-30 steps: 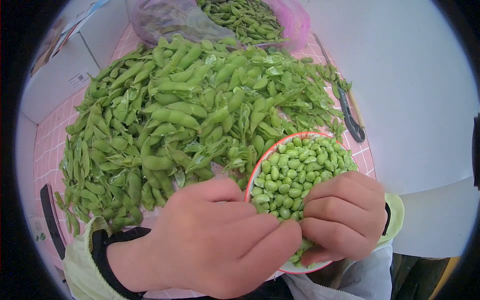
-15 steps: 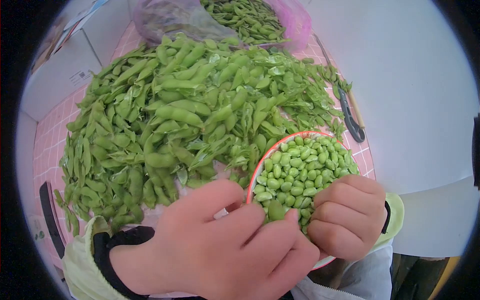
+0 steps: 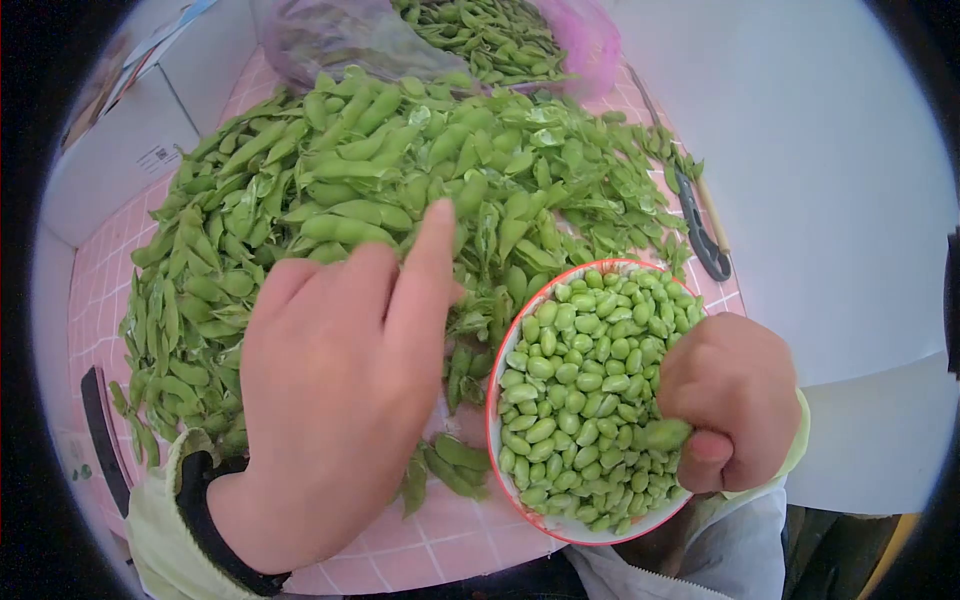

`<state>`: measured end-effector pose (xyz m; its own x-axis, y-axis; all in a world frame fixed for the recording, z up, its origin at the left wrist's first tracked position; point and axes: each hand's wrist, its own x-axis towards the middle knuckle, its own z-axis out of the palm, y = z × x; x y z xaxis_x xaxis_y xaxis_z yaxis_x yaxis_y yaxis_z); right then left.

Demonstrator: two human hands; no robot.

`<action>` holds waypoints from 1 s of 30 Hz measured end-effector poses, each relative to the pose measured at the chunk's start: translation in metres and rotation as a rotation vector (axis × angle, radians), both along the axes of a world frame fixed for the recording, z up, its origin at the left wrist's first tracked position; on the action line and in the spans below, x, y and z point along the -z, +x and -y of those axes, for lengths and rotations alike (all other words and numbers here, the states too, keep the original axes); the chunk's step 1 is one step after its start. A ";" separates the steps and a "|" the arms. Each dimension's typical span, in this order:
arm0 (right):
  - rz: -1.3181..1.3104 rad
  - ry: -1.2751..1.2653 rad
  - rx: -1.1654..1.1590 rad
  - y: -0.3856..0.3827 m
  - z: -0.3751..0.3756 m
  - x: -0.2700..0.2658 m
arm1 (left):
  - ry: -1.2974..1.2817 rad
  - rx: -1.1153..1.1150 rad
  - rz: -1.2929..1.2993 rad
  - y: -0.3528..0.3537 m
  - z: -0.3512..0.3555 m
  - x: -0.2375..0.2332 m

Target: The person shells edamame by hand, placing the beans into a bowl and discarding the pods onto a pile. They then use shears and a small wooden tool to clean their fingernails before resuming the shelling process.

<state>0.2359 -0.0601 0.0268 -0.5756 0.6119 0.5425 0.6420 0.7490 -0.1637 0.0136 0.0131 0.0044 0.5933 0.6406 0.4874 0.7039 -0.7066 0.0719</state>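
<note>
My left hand (image 3: 335, 390) is over the near side of a large pile of green edamame pods (image 3: 350, 190). Its index finger points forward and nothing shows in its grasp; the fingertips nearest the pile are partly hidden. Closed in a pinch, my right hand (image 3: 738, 395) holds a single edamame pod (image 3: 664, 434) above the right side of a red-rimmed white bowl (image 3: 491, 400). Shelled green beans (image 3: 580, 385) fill that bowl. A few loose pods (image 3: 455, 465) lie on the pink checked cloth just left of the bowl.
Behind the pile a purple plastic bag (image 3: 590, 45) holds more pods. Scissors (image 3: 704, 230) with a dark handle lie along the right table edge. A white box (image 3: 125, 145) stands at the back left, and a dark strip-shaped object (image 3: 104, 440) lies at the left.
My left hand has moved from the bowl up and left to the pile. My right hand has shifted slightly up and right, and a pod now shows in its fingers.
</note>
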 end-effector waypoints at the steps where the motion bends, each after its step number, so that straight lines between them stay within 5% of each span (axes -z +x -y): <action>1: -0.028 -0.013 0.018 0.000 0.000 0.002 | 0.001 0.020 0.043 0.001 -0.001 0.000; 10: 0.011 -0.131 0.019 -0.003 0.000 -0.006 | -0.136 0.557 0.313 0.001 0.001 -0.006; 30: 0.061 0.019 0.048 -0.004 0.000 -0.002 | -0.157 0.670 0.427 0.002 0.004 -0.001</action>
<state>0.2321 -0.0605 0.0287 -0.5786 0.6293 0.5189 0.6854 0.7200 -0.1088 0.0158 0.0094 0.0054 0.6585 0.2945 0.6925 0.0239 -0.9280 0.3719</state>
